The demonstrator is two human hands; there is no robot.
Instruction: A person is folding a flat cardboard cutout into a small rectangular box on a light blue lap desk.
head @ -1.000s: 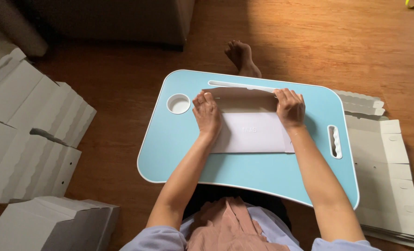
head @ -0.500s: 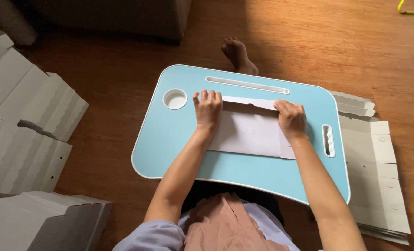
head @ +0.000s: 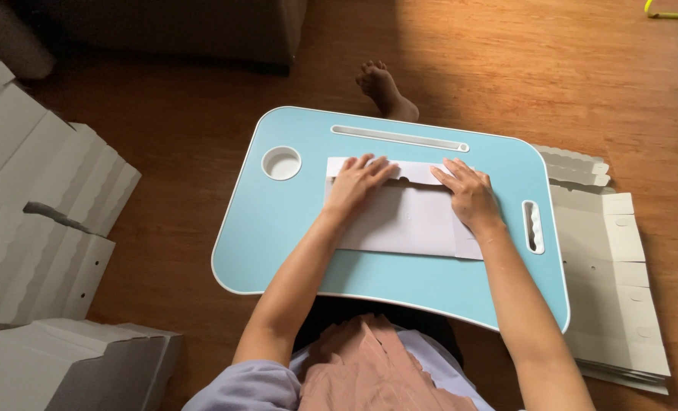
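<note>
Hands, left (head: 356, 185) and right (head: 468, 194), press flat, fingers spread, on thin white folded cardboard sheet (head: 404, 221); likely light, bendy, best gripped at edges.

- Warm light is cast from the upper right, where the wooden floor (head: 552, 68) is lit to a bright orange glow.
- The upper left corner is left dim, and the dark furniture (head: 179, 27) there is nearly lost in shadow.
- The light blue lap table (head: 293, 228) is evenly lit, without glare.
- Soft shadows are thrown beneath the left hand (head: 354, 186) and the right hand (head: 468, 194).
- Sharp focus is kept throughout; slight wide-angle stretching is seen at the edges.
</note>
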